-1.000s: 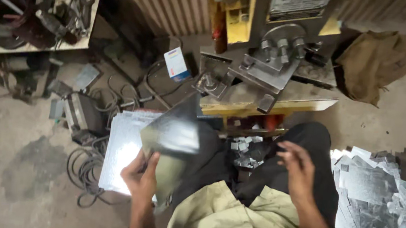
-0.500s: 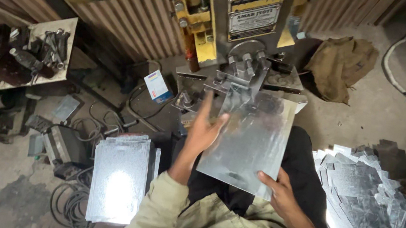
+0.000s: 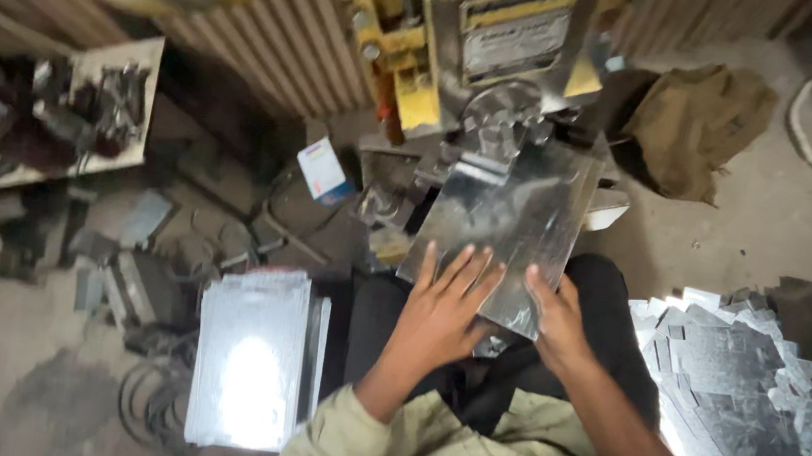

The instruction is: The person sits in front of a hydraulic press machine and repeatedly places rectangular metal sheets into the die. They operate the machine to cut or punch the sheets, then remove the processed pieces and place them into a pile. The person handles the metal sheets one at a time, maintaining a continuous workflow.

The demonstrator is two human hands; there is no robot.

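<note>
The left hand (image 3: 439, 312) lies flat on the near edge of the metal sheet (image 3: 507, 224), fingers (image 3: 467, 270) spread apart. The right hand (image 3: 557, 319) clamps the sheet's near right corner. The sheet's far end sits under the yellow press (image 3: 484, 55).

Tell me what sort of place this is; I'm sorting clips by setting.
Probably a small sheet-metal workshop: a yellow press machine stands against a corrugated wall, both hands press a metal sheet toward it, and cut metal scraps lie heaped on the floor.
</note>
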